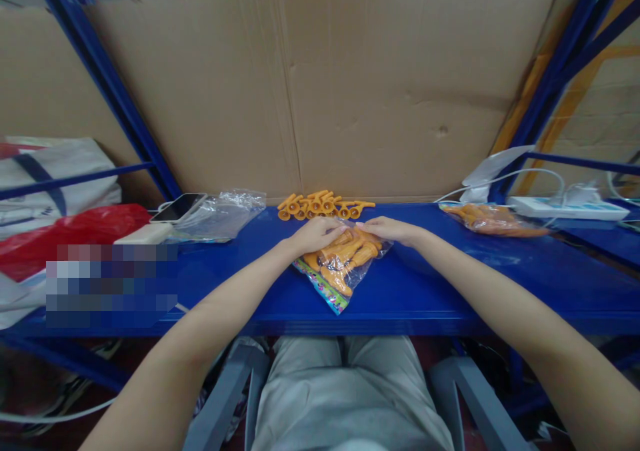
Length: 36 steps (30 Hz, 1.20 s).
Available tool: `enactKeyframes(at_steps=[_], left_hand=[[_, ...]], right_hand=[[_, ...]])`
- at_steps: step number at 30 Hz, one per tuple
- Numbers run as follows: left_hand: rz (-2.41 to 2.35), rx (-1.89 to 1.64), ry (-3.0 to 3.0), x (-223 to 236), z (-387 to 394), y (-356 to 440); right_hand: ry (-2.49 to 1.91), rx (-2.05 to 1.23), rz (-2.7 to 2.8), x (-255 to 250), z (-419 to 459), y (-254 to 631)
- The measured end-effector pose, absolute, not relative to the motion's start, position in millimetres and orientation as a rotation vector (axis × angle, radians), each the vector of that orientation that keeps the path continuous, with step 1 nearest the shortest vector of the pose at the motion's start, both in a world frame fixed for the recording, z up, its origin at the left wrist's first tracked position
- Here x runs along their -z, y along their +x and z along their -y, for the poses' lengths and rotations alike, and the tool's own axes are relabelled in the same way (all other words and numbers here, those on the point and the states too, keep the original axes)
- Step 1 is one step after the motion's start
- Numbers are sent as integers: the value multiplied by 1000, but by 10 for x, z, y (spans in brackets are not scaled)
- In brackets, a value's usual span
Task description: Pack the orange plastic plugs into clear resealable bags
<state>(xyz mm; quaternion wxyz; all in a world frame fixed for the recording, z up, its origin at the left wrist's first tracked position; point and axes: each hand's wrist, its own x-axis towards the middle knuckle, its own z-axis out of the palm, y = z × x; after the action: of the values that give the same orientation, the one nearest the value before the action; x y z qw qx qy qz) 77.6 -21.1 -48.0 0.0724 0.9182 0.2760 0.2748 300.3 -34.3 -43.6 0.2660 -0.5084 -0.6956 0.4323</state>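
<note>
A clear plastic bag (345, 264) with a colourful printed strip lies on the blue table in front of me, holding several orange plastic pieces that look like small horns or pipes. My left hand (317, 235) grips its far edge on the left side, fingers closed. Close beside it, my right hand (393, 230) pinches the same far edge from the right. The fingertips almost meet, and the exact grip is partly hidden. Just beyond both hands, a pile of loose orange horn-shaped pieces (320, 204) rests against the cardboard.
At the right lies another filled bag (493, 219), near a white power strip (567, 208). Flat clear bags (225, 218), a phone (180, 208) and a red plastic bag (80, 234) are on the left. A cardboard sheet (375, 91) closes off the back between blue posts.
</note>
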Motion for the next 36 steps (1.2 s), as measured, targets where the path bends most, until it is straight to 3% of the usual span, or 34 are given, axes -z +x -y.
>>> enactKeyframes(at_steps=[5, 12, 22, 36], left_hand=[[-921, -826, 2748, 515, 186, 804], [-974, -805, 2800, 524, 149, 830], [-1102, -823, 2817, 536, 120, 788], [-954, -1001, 2856, 582, 98, 798]], right_hand=[[-1415, -1149, 1786, 416, 335, 2964], [-1524, -817, 1908, 400, 396, 2810], [-1361, -1447, 1488, 433, 430, 2761], [-1155, -1650, 1359, 447, 526, 2725]])
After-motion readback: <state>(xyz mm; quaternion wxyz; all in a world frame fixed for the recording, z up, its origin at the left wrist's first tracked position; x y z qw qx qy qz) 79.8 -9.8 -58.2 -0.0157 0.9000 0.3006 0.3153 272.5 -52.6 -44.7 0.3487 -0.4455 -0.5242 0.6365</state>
